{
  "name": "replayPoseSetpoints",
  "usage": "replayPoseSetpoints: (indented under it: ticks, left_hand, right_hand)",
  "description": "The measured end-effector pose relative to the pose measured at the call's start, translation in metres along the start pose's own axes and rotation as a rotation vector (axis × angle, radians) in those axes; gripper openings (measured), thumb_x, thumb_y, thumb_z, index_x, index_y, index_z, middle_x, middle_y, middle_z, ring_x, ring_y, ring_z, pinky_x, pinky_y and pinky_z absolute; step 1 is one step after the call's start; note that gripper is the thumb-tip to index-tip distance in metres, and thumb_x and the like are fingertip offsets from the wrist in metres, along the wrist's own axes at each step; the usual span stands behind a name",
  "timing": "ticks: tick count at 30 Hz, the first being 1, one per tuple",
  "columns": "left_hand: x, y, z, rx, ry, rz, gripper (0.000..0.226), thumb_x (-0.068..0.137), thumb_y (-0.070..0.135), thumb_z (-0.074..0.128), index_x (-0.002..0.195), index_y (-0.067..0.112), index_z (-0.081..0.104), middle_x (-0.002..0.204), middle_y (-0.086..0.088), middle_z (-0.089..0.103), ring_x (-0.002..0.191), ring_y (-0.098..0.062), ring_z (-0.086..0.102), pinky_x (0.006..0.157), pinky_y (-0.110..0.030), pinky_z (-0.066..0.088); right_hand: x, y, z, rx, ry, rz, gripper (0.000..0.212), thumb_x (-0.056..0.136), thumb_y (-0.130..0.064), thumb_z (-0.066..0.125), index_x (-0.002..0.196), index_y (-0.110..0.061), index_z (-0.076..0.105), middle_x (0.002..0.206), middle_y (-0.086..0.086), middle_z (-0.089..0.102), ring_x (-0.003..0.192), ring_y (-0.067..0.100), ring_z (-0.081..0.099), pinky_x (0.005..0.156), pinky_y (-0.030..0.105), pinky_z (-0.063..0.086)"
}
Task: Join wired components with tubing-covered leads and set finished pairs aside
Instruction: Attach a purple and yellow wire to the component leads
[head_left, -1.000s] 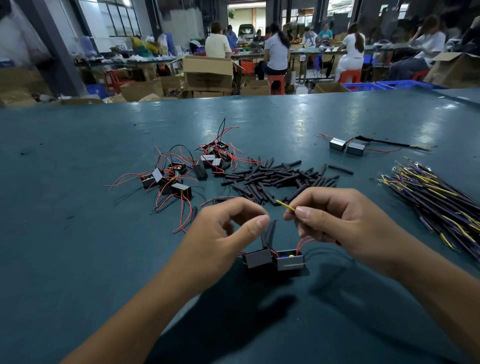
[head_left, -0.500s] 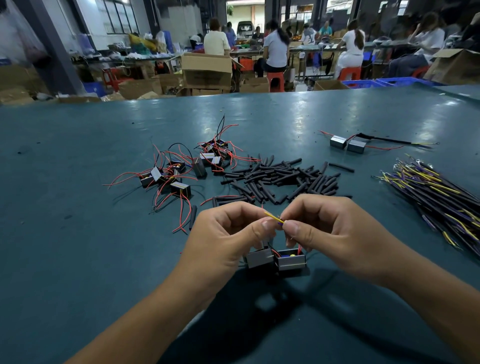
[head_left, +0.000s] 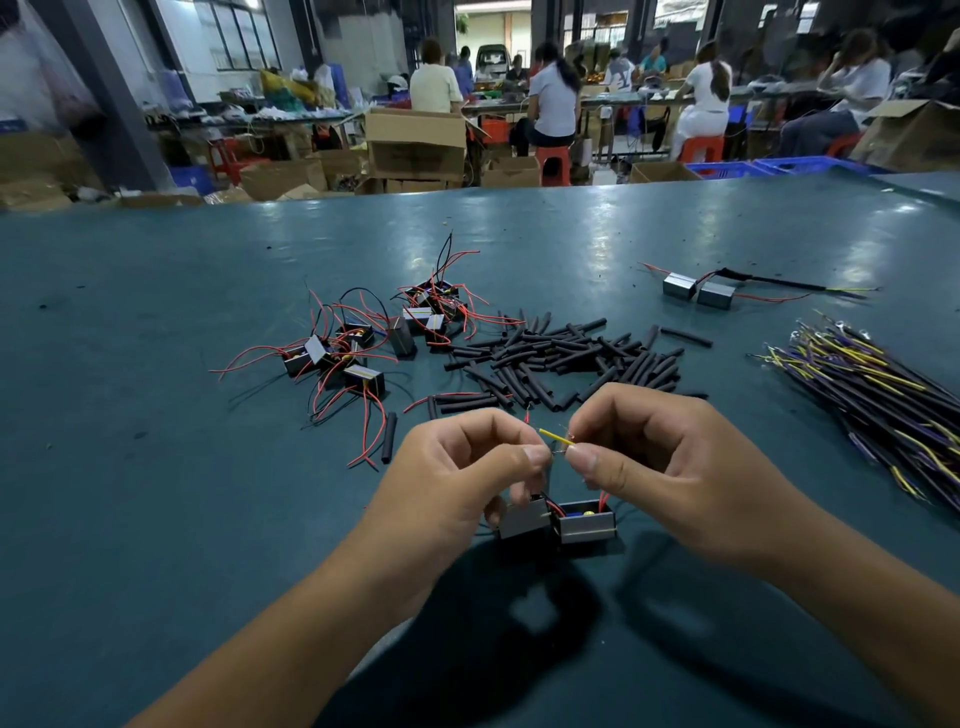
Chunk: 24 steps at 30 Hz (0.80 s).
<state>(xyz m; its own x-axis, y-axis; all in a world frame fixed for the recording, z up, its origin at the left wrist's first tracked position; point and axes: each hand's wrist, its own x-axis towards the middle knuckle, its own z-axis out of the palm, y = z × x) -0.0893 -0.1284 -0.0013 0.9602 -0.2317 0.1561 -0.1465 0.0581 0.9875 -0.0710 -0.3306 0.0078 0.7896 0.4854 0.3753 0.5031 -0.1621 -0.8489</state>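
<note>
Above two grey boxed components (head_left: 558, 519) resting side by side on the tabletop (head_left: 156, 467), the left hand (head_left: 462, 467) and right hand (head_left: 660, 462) each pinch a yellow lead (head_left: 555, 436), apparently joining wire ends; one finished pair (head_left: 698, 290) lies well apart.

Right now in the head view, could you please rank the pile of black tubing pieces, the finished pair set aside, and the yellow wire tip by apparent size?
1. pile of black tubing pieces
2. finished pair, though it lies farther away
3. yellow wire tip, pinched between both hands
</note>
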Motion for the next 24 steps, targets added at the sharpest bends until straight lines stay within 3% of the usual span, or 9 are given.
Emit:
replayPoseSetpoints:
  ticks: [2,6,9,14,18,21,24]
  left_hand:
    - [0.001,-0.001,-0.003,0.006,0.016,0.031,0.01,0.079,0.029,0.068,0.077,0.019,0.07,0.069,-0.001,0.063,0.061,-0.013,0.051,0.052,-0.023,0.04]
    - [0.002,-0.003,-0.007,-0.007,-0.042,0.061,0.015,0.079,0.025,0.071,0.093,0.021,0.074,0.082,-0.001,0.069,0.068,-0.011,0.055,0.056,-0.025,0.041]
    - [0.002,-0.001,-0.012,0.13,-0.134,0.135,0.022,0.081,0.028,0.072,0.103,0.024,0.074,0.095,0.001,0.072,0.08,-0.011,0.058,0.063,-0.029,0.045]
    - [0.001,0.003,-0.017,0.363,-0.123,0.258,0.018,0.085,0.028,0.073,0.103,0.027,0.075,0.094,0.007,0.071,0.083,-0.014,0.061,0.067,-0.034,0.05]
    - [0.001,0.003,-0.016,0.557,-0.076,0.427,0.018,0.086,0.022,0.073,0.104,0.027,0.074,0.093,0.007,0.071,0.08,-0.016,0.063,0.063,-0.028,0.048]
    - [0.003,0.002,-0.016,0.673,-0.039,0.566,0.018,0.086,0.016,0.074,0.103,0.021,0.075,0.09,0.008,0.071,0.077,-0.011,0.063,0.06,-0.029,0.047]
    - [0.005,0.003,-0.016,0.712,-0.037,0.634,0.011,0.089,0.021,0.073,0.096,0.014,0.077,0.086,0.006,0.069,0.074,-0.004,0.059,0.066,-0.015,0.041]
  right_hand:
    - [0.0,-0.001,-0.001,-0.012,-0.023,-0.009,0.017,0.089,-0.04,0.066,0.088,-0.024,0.065,0.072,0.009,0.061,0.066,0.034,0.055,0.06,0.048,0.048]
    - [-0.002,-0.003,-0.003,-0.012,-0.08,-0.016,0.009,0.088,-0.03,0.07,0.09,-0.021,0.067,0.077,0.0,0.07,0.068,0.009,0.065,0.066,0.018,0.05]
    - [-0.003,-0.003,-0.004,-0.064,-0.077,-0.031,0.014,0.086,-0.033,0.07,0.093,-0.021,0.069,0.081,0.0,0.072,0.072,0.011,0.069,0.069,0.018,0.051]
    - [-0.003,-0.003,-0.006,-0.165,-0.075,-0.056,0.009,0.089,-0.031,0.071,0.096,-0.025,0.073,0.082,-0.003,0.072,0.071,0.011,0.067,0.067,0.02,0.051]
    - [-0.004,-0.002,-0.007,-0.184,-0.08,-0.051,0.008,0.092,-0.03,0.068,0.099,-0.028,0.072,0.083,-0.005,0.073,0.073,0.01,0.068,0.068,0.018,0.05]
    - [-0.004,-0.002,-0.007,-0.221,-0.082,-0.054,0.01,0.094,-0.032,0.062,0.096,-0.028,0.071,0.081,-0.006,0.072,0.071,0.013,0.066,0.063,0.024,0.051]
    - [-0.003,-0.003,-0.008,-0.204,-0.086,-0.046,0.007,0.095,-0.027,0.064,0.092,-0.025,0.07,0.08,-0.006,0.072,0.071,0.013,0.067,0.064,0.027,0.053]
